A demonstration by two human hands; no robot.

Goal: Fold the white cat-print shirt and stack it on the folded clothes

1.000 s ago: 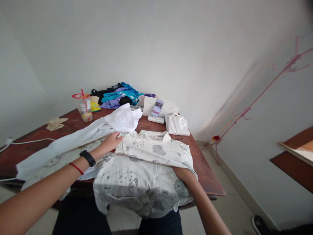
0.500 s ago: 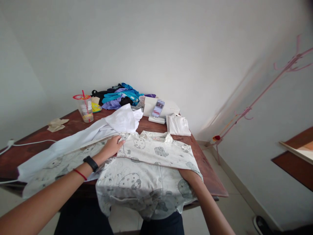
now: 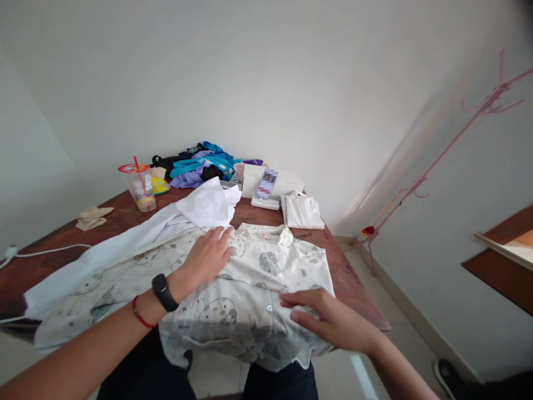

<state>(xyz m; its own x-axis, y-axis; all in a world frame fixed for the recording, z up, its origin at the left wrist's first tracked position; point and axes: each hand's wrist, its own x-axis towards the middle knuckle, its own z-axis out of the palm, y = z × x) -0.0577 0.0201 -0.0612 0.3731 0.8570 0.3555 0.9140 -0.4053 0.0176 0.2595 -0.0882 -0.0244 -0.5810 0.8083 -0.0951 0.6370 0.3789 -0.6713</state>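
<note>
A pale shirt with grey cartoon-cat prints [image 3: 270, 264] lies front up, its collar toward the wall and its hem hanging over the near table edge. One sleeve stretches out to the left. My left hand [image 3: 208, 255] rests spread on the shirt beside the collar, fingers loosely apart. Over the right half of the shirt front is my right hand [image 3: 327, 316], fingers apart and nothing held, close to a small button [image 3: 268, 308]. Whether it touches the cloth I cannot tell. Behind the left sleeve lies a plain white garment [image 3: 204, 205], partly covered by it.
On the brown table [image 3: 350, 278] are a plastic cup with a red straw [image 3: 142, 191], a beige cloth [image 3: 94, 218], a heap of clothes [image 3: 204, 166], a white box [image 3: 287, 180] and a folded white cloth [image 3: 302, 211]. A pink coat stand [image 3: 449, 144] leans at right.
My right hand has come out from under the cloth at the shirt's right side and now sits over its front. My left hand has moved slightly right, its fingers now spread.
</note>
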